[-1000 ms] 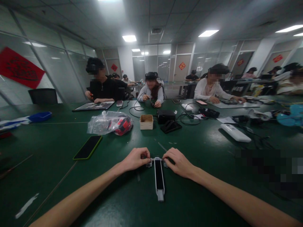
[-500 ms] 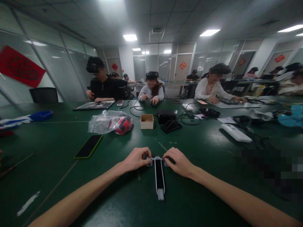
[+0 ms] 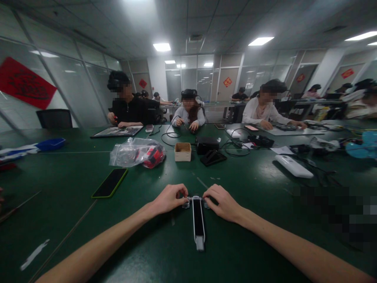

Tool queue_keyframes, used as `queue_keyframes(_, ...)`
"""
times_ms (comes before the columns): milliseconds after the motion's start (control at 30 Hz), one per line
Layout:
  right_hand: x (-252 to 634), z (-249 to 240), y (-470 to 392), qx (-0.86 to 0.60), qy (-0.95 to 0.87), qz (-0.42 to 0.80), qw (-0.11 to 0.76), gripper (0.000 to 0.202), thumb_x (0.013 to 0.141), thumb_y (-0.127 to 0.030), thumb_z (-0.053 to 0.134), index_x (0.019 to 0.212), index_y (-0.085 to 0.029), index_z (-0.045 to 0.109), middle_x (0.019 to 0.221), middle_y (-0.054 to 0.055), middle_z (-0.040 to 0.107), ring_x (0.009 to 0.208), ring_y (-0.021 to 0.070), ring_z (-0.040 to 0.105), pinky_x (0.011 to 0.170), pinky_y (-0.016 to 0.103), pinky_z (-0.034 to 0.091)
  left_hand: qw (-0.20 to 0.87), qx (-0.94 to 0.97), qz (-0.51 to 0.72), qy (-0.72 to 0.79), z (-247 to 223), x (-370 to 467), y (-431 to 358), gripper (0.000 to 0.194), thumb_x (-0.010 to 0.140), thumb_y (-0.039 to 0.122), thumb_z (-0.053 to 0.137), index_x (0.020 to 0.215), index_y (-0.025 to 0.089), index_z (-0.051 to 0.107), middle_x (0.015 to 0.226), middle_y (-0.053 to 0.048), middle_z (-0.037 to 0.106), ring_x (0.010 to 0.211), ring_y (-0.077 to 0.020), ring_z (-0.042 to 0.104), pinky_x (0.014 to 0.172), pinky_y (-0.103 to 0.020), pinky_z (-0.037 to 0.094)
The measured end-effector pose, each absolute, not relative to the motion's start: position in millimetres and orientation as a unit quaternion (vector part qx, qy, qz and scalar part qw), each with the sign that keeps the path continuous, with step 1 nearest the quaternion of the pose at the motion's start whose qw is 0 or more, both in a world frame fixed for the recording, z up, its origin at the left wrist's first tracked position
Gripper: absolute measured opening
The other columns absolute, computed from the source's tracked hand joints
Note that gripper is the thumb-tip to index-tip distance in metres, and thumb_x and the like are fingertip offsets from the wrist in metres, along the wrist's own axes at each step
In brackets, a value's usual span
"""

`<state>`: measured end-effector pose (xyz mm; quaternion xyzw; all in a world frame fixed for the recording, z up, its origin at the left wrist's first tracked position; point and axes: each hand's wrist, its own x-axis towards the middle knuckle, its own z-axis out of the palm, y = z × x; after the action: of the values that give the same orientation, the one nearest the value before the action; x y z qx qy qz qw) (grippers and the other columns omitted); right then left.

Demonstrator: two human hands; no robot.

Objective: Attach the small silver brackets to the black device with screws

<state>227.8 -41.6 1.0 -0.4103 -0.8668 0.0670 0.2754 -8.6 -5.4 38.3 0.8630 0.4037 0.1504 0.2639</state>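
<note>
In front of me on the green table lies a long, narrow device point(image 3: 198, 220) with a white frame, a black middle strip and a grey piece at its near end. Small metallic parts stick out on both sides of its far end. My left hand point(image 3: 171, 198) pinches the left metallic part point(image 3: 185, 203) between thumb and fingers. On the other side, my right hand point(image 3: 222, 201) has its fingertips closed on the right part point(image 3: 206, 203), which the fingers mostly cover.
A phone with a green edge point(image 3: 110, 183) lies to the left. Farther back are a plastic bag point(image 3: 125, 152) with red and black things, a small open box point(image 3: 182, 152), a black stand point(image 3: 213, 157) and cables. A white device point(image 3: 293, 166) is at the right. Several people sit beyond.
My hands and the device have not visibly moved. Across the table, the middle person's hands have shifted slightly.
</note>
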Motion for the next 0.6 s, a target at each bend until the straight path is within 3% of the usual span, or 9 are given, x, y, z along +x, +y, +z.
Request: queue_keyframes(600,228.8,-3.1,-39.4,-0.397,-0.869,0.070,0.287,0.013,0.088,-0.017,0.046,0.091,-0.016,0.060,0.088,0.005,0.061,0.079,0.0160,0.053,0.071,0.030,0.043,0.254,0.871,0.157,0.390,38.4,-8.1,-6.2,0.010,0.079,0.021,0.060,0.088,0.017,0.060,0.081,0.002,0.063,0.067,-0.0113,0.054,0.061,-0.020,0.039)
